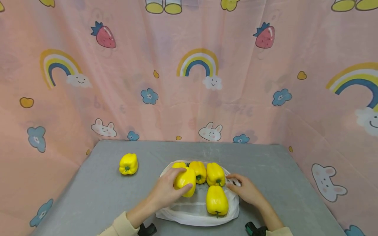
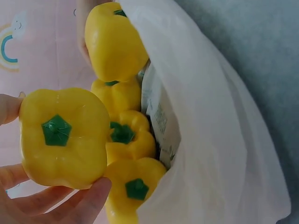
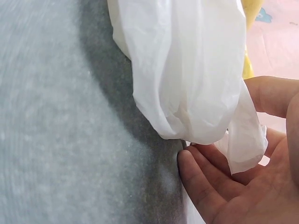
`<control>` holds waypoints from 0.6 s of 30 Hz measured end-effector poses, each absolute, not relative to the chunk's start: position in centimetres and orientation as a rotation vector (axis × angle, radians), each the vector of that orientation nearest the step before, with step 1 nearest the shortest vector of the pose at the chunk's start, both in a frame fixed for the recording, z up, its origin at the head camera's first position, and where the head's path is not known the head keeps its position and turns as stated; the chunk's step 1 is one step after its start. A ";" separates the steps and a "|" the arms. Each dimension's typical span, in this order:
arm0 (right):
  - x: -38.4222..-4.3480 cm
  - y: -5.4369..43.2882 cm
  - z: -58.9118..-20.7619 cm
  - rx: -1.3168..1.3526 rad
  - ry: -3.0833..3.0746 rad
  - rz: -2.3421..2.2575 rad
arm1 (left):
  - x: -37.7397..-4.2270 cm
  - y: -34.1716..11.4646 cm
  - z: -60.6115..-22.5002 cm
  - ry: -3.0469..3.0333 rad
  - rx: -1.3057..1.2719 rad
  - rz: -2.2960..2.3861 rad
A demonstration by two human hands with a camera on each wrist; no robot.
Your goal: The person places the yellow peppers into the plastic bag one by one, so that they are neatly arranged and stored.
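Observation:
My left hand [image 1: 166,190] grips a yellow bell pepper [image 1: 186,181] over the left part of a white plastic bag [image 1: 198,220]. In the left wrist view that bell pepper [image 2: 84,154] shows its green stem end, with fingers and thumb spread around its sides. Several more yellow bell peppers lie in the bag, among them one at the back right [image 1: 215,173] and one nearer the front [image 1: 217,200]. At the bag's right edge, my right hand [image 1: 248,191] holds the rim. A loose strip of the bag [image 3: 245,144] hangs between its thumb and fingers in the right wrist view.
Another yellow bell pepper [image 1: 128,164] stands alone on the grey tabletop [image 1: 97,193], left of the bag. A pink patterned curtain [image 1: 127,65] hangs behind the table and along its sides. Black wrist devices [image 1: 255,229] show near both sleeves.

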State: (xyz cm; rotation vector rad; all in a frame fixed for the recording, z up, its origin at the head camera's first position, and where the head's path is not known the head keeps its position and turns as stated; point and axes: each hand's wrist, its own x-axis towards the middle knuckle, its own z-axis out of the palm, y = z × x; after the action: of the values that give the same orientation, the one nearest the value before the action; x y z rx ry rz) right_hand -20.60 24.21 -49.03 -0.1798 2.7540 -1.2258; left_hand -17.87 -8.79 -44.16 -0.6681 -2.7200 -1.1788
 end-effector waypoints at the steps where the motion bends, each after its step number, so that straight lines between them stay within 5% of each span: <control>1: -20.6 24.2 -49.0 -0.179 2.754 -1.226 | -17.8 -8.7 -44.3 -2.724 -0.669 -1.172; 18: -20.7 24.3 -49.1 -0.193 2.755 -1.226 | -16.9 -6.8 -46.7 -2.809 -0.698 -1.156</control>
State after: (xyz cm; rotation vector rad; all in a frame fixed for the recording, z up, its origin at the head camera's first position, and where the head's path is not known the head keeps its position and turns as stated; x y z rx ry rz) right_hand -20.70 24.32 -49.14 -0.1930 2.7552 -1.2261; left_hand -16.90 -6.80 -46.66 -0.6978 -2.8090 -1.1560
